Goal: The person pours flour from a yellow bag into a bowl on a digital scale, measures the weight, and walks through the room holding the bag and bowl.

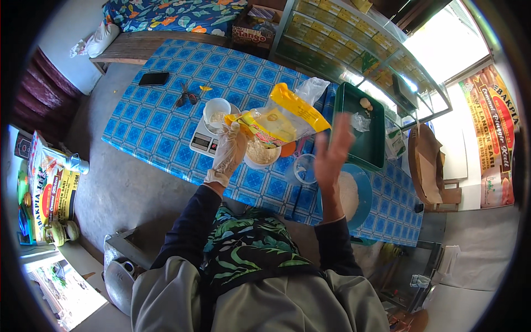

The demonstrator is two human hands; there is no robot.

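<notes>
My left hand [230, 150], in a clear plastic glove, is closed on the lower left corner of a yellow and clear plastic bag [276, 126]. The bag tilts over a white bowl of pale powder [260, 154]. My right hand [334, 152] is bare and raised to the right of the bag, its fingers stretched and apart, slightly blurred. Behind my left hand, a white cup [217, 108] stands on a digital kitchen scale [206, 139]. Beside my right hand are a clear plastic container [304, 167] and a blue basin [362, 205] with white powder.
The table has a blue checked cloth [166, 130]. A phone [154, 79] and scissors [186, 97] lie far left. At the right, a green tray [377, 141] holds eggs and a small plastic bag. A glass display case [343, 44] stands behind, with a brown round basket [425, 166] at its right.
</notes>
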